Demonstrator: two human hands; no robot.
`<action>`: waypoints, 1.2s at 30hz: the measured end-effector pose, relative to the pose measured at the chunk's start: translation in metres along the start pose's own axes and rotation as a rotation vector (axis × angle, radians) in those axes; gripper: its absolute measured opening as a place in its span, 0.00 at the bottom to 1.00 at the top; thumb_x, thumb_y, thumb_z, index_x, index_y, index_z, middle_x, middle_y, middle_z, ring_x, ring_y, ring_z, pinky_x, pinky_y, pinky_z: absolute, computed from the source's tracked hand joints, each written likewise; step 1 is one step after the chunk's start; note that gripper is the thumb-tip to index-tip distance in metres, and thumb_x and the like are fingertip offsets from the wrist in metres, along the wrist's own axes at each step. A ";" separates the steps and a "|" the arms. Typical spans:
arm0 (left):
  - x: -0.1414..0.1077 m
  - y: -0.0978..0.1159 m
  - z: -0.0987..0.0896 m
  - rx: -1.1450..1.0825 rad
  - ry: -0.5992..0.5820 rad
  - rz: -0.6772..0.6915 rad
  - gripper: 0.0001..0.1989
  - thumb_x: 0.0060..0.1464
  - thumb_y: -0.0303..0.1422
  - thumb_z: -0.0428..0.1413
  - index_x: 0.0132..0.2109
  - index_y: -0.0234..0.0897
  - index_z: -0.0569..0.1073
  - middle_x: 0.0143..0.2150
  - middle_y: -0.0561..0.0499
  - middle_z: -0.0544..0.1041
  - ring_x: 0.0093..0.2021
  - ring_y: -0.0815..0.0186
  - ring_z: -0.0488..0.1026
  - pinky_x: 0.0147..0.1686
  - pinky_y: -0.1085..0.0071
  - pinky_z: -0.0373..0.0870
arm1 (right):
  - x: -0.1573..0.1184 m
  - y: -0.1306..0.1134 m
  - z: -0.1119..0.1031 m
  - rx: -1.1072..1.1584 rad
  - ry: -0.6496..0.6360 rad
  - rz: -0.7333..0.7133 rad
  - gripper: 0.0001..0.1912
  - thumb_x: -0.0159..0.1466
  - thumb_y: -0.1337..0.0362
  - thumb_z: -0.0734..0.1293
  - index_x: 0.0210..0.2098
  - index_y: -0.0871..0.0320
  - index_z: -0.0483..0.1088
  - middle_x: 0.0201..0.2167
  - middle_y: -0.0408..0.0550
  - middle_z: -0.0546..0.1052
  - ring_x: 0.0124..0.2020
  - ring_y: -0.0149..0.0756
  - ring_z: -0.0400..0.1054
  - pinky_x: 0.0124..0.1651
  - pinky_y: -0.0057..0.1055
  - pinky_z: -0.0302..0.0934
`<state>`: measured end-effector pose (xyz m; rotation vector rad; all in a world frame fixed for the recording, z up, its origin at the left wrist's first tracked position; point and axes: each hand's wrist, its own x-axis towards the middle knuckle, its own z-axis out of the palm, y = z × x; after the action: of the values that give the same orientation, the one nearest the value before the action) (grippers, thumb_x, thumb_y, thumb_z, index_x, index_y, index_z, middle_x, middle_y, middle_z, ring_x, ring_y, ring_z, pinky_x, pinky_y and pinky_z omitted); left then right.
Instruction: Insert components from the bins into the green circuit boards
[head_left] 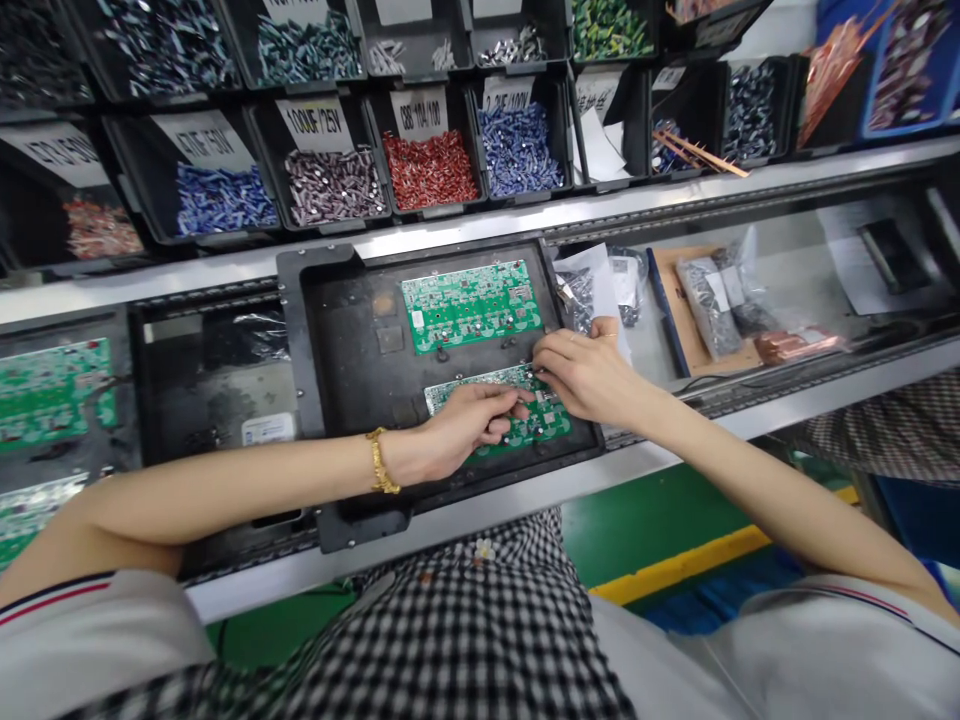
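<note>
A black tray (341,340) carries two green circuit boards: the far board (472,305) uncovered, the near board (553,418) under both hands. The left hand (469,420) and right hand (589,370) curl, fingertips drawn close (whether they meet or grip a part, I cannot tell). The gold bracelet (381,462) or a low palm could knock loose parts askew; the front rim sits near, with open tray floor leftward.
</note>
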<state>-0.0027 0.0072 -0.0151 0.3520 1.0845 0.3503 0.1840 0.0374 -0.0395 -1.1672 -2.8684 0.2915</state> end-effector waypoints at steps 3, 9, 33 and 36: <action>0.001 -0.001 0.000 -0.003 0.026 0.004 0.09 0.58 0.29 0.50 0.34 0.26 0.71 0.26 0.53 0.63 0.18 0.81 0.51 0.17 0.81 0.41 | -0.003 -0.002 0.002 -0.123 -0.002 -0.032 0.09 0.61 0.75 0.56 0.31 0.62 0.66 0.37 0.52 0.73 0.38 0.39 0.62 0.39 0.37 0.41; 0.003 0.000 -0.001 -0.025 0.068 -0.031 0.14 0.59 0.35 0.50 0.30 0.27 0.68 0.24 0.55 0.59 0.17 0.81 0.49 0.16 0.81 0.39 | -0.003 -0.007 0.001 -0.324 0.017 -0.109 0.12 0.60 0.78 0.54 0.29 0.62 0.66 0.32 0.51 0.71 0.36 0.41 0.61 0.36 0.38 0.41; -0.001 0.020 -0.004 -0.028 0.044 0.075 0.20 0.60 0.41 0.48 0.25 0.31 0.64 0.19 0.56 0.57 0.16 0.79 0.48 0.17 0.80 0.41 | 0.027 -0.021 -0.037 0.489 0.033 0.122 0.06 0.62 0.64 0.61 0.32 0.58 0.68 0.32 0.44 0.76 0.33 0.34 0.68 0.38 0.33 0.44; 0.003 0.040 -0.011 -0.148 0.037 0.111 0.14 0.61 0.31 0.45 0.30 0.29 0.67 0.22 0.54 0.62 0.17 0.79 0.52 0.17 0.80 0.45 | 0.055 -0.003 -0.034 0.311 0.103 0.140 0.07 0.62 0.66 0.58 0.33 0.58 0.67 0.33 0.46 0.75 0.33 0.35 0.66 0.40 0.35 0.42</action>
<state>-0.0156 0.0448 -0.0043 0.2750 1.0706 0.5346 0.1460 0.0790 -0.0075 -1.2777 -2.5400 0.6354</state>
